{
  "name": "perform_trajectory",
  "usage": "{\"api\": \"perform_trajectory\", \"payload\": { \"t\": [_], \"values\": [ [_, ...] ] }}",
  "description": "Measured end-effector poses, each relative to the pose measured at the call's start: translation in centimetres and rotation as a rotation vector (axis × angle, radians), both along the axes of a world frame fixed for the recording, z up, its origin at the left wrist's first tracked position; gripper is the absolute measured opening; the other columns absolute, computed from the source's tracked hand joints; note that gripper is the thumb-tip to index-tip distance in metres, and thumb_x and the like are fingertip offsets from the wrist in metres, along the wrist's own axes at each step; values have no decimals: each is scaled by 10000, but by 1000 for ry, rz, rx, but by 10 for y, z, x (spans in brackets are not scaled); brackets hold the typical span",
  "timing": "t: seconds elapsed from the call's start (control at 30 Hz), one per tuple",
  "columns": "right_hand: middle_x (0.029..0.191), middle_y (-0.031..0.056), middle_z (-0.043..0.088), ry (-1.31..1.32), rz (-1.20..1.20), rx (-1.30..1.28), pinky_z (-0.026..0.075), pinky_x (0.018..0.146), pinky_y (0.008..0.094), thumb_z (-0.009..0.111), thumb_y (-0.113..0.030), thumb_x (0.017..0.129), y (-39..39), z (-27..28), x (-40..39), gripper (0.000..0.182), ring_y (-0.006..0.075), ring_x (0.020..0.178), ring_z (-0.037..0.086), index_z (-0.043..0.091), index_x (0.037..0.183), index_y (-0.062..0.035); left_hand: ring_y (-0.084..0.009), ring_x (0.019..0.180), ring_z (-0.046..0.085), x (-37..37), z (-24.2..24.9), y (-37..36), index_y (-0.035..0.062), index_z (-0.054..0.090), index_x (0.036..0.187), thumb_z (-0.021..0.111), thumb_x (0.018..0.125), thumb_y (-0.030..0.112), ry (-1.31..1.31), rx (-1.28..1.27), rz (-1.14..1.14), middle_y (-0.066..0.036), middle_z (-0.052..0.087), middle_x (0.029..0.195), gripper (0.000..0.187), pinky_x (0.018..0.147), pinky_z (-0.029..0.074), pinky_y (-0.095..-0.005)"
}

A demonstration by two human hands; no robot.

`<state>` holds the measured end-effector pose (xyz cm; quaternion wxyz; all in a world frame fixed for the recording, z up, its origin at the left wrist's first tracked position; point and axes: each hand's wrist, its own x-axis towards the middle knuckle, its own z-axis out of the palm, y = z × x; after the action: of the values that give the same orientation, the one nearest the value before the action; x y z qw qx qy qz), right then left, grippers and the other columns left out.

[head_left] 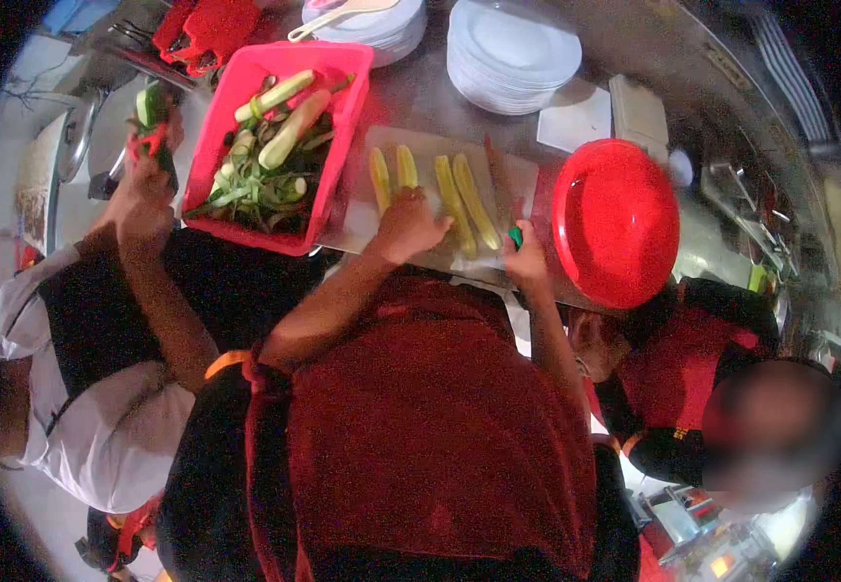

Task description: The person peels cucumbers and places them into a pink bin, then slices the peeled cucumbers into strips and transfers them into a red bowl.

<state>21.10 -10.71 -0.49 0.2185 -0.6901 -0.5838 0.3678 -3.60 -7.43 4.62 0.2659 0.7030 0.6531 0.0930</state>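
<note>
My left hand (pixel 411 228) lies on a pale cutting board (pixel 352 215), its fingers curled over the near end of a lengthwise-cut cucumber piece (pixel 407 165). Another cucumber piece (pixel 380 179) is just left of it. To the right of that hand, two more long cucumber pieces (pixel 476 199) lie side by side, showing yellowish-green seedy flesh. My right hand (pixel 527 254) is closed around the green handle of a knife (pixel 498 175). The blade points away from me, beside the rightmost piece, and looks reddish in this light.
A pink tub (pixel 209 160) holds peelings and peeled cucumbers. At left, a co-worker's hands (pixel 144 199) hold a partly peeled cucumber and a red tool. A red basin (pixel 616 223) stands right, near another person (pixel 682 378). Stacked white plates (pixel 514 48) stand behind the board.
</note>
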Motion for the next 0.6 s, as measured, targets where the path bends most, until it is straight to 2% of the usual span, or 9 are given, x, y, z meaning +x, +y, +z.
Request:
{"api": "perform_trajectory", "payload": {
  "t": [0.03, 0.07, 0.1, 0.17, 0.2, 0.33, 0.43, 0.53, 0.6],
  "values": [
    [1044, 244, 596, -11, -18, 31, 460, 841, 441, 570, -144, 855, -2, -2, 0, 362, 383, 998, 593, 482, 1188, -32, -424, 1144, 490, 5, -3, -3, -70, 511, 1165, 649, 779, 391, 135, 161, 33, -290, 543, 1161, 617, 960, 397, -485],
    [1042, 245, 595, -22, -42, 60, 459, 839, 443, 571, -157, 859, -3, -4, 0, 363, 390, 992, 591, 477, 1189, -39, -493, 1249, 356, 6, -6, -4, -99, 371, 1311, 665, 760, 446, 291, 173, 58, -312, 391, 1340, 829, 1040, 304, -512],
    [1042, 245, 595, -23, -62, 61, 459, 839, 443, 571, -157, 859, -4, -4, -1, 363, 390, 992, 591, 477, 1189, -39, -493, 1249, 356, 4, -7, -2, -99, 371, 1311, 665, 760, 446, 289, 177, 39, -312, 391, 1340, 829, 1040, 304, -512],
    [915, 236, 584, -89, -31, 160, 469, 766, 452, 577, -152, 871, -6, -4, -2, 327, 410, 867, 600, 479, 1165, -47, -500, 1291, 292, -8, -12, 1, -94, 229, 1400, 701, 725, 469, 281, 404, 236, -308, 308, 1404, 997, 1082, 232, -520],
    [915, 236, 584, -86, -30, 167, 469, 766, 452, 577, -152, 871, -6, -7, -2, 327, 410, 867, 600, 479, 1165, -47, -445, 1346, 193, -15, -11, 8, -68, 112, 1433, 747, 688, 473, 184, 93, 324, -295, 217, 1446, 1118, 1094, 220, -515],
    [897, 231, 576, -13, -19, 257, 462, 756, 454, 564, -148, 876, -4, -1, -10, 275, 415, 859, 589, 481, 1117, -46, -410, 1326, 269, -32, -40, 17, -47, 145, 1438, 789, 642, 448, 188, 238, 264, -270, 278, 1431, 1137, 1090, 238, -497],
    [895, 230, 569, 31, 1, 268, 455, 756, 460, 564, -132, 860, -5, 8, -9, 270, 419, 857, 583, 476, 1101, -47, -373, 1286, 357, -33, -58, 29, -28, 224, 1425, 797, 657, 383, 47, 218, 261, -239, 341, 1410, 1043, 1077, 275, -469],
    [896, 229, 566, 43, 47, 205, 453, 750, 462, 564, -116, 848, -1, 21, -8, 259, 416, 843, 582, 475, 1081, -48, -420, 1152, 472, -37, -53, 41, -32, 294, 1388, 746, 712, 294, -48, 377, 273, -292, 428, 1275, 876, 970, 379, -494],
    [890, 221, 568, 35, 72, 184, 456, 738, 455, 566, -113, 848, -3, 29, -7, 238, 403, 816, 583, 481, 1060, -46, -443, 1020, 554, -39, -43, 47, -71, 398, 1274, 698, 762, 260, -233, -148, 417, -316, 535, 1113, 679, 879, 443, -491]
  ]
}}
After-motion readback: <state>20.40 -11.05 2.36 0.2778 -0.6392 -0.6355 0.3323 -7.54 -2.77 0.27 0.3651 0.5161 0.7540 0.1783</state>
